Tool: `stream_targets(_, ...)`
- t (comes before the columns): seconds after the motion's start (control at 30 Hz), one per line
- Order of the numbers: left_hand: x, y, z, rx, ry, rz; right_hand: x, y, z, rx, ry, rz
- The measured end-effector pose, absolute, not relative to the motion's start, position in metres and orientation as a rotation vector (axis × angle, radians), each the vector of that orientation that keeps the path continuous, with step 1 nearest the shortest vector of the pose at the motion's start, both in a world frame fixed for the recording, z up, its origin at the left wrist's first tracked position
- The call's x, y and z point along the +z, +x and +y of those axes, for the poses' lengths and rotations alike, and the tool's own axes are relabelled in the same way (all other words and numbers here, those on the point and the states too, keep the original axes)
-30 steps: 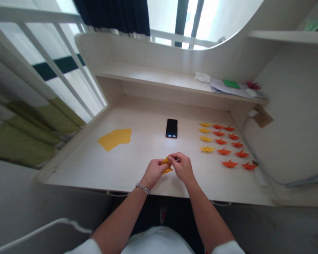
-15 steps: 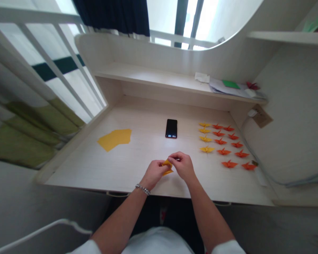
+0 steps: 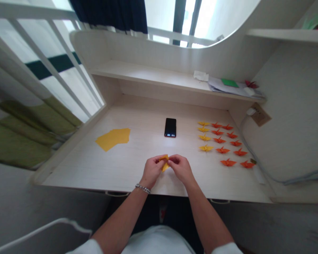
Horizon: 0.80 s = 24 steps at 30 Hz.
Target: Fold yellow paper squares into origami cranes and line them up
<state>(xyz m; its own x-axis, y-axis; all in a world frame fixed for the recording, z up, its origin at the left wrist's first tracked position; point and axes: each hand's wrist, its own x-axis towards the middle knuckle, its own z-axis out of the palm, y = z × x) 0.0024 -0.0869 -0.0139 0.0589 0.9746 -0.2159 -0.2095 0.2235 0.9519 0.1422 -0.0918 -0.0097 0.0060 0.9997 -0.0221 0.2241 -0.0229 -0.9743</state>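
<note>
Between my two hands, above the front of the desk, is a small folded piece of yellow origami paper (image 3: pixel 165 166). My left hand (image 3: pixel 152 170) pinches it from the left, thumb on top. From the right, my right hand (image 3: pixel 180 167) grips its edge between thumb and fingertips. The fingers hide part of the folds. To the left lie flat yellow paper sheets (image 3: pixel 113 139), fanned over each other. On the right stand several yellow paper cranes (image 3: pixel 206 148) in a column, beside several orange paper cranes (image 3: pixel 223 150) in two columns.
A black phone (image 3: pixel 170 127) lies on the desk (image 3: pixel 76 165) beyond my hands. The shelf (image 3: pixel 148 76) at the back holds papers and a green sheet (image 3: pixel 229 83). A cable (image 3: pixel 265 168) runs down the right side from a wall socket (image 3: pixel 260 114).
The folded yellow paper has been turned and lifted slightly between my hands. My right hand has shifted a little down and closer to my left. The view has tilted slightly.
</note>
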Motion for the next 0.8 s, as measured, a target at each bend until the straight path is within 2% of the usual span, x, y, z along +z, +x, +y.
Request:
stream_targets(0.43, -0.009, -0.003, -0.088, 1.115, 0.910, 1.105, -0.013, 0.134, -0.091, 1.166, -1.425, -1.188)
stream_targets(0.8, 0.005, -0.016, -0.093, 1.118, 0.746, 0.819, -0.001, 0.136, -0.092, 1.354, -1.315, -0.974)
